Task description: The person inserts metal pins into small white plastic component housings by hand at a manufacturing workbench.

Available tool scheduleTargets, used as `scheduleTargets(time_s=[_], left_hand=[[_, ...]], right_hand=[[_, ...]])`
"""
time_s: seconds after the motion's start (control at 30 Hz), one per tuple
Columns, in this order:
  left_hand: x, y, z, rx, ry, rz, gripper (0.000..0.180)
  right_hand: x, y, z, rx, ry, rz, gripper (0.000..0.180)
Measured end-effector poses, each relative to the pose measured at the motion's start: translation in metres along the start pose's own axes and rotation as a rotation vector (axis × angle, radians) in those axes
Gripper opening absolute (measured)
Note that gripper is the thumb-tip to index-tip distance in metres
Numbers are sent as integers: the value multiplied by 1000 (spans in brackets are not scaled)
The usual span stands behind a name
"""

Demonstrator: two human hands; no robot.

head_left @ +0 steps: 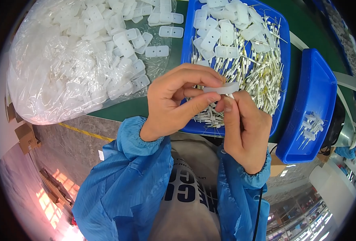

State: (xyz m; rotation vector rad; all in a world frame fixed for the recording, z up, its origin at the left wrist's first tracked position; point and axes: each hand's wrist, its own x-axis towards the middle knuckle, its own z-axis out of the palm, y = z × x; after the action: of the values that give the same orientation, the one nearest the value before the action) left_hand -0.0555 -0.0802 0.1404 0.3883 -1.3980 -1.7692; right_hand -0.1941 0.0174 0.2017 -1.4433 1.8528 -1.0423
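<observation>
Over the near part of a large blue tray (283, 52), my two hands meet. The thumb and fingers of my left hand (172, 100) pinch a translucent white plastic plate (228, 88), seen nearly edge-on. Just under its right end, my right hand (246, 124) closes thumb and fingertip on a thin white stick (229, 96), mostly covered by the fingers. A fine wire stands up above the plate. Inside the tray lie many thin white sticks with wire ends (262, 86), and loose plates with two small holes (227, 32) are heaped on its far part.
To the left, a clear plastic bag (61, 84) full of similar plates spreads over the green table (125, 107). Several loose plates (157, 51) lie between bag and tray. On the right, a smaller blue tray (316, 76) holds a few plates with wired sticks (311, 127).
</observation>
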Motion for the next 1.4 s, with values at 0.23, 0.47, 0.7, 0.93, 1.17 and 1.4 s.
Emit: scheduleTargets(time_s=[0.23, 0.47, 0.7, 0.93, 1.17, 1.4], left_hand=[[1, 2, 2, -18, -27, 84, 24], [-2, 4, -4, 242, -51, 218, 23], [0, 6, -4, 423, -72, 305, 21], [0, 10, 9, 155, -54, 221, 22], [2, -4, 23, 106, 139, -1, 37], [5, -8, 8, 291, 29, 31, 35]], right_hand=[[0, 2, 0, -45, 40, -104, 11], [-7, 8, 11, 278, -18, 8, 12], [-18, -15, 12, -190, 10, 9, 8], [-18, -10, 3, -68, 8, -75, 23], [38, 47, -35, -521, 299, 51, 11], [36, 40, -30, -352, 423, -112, 21]])
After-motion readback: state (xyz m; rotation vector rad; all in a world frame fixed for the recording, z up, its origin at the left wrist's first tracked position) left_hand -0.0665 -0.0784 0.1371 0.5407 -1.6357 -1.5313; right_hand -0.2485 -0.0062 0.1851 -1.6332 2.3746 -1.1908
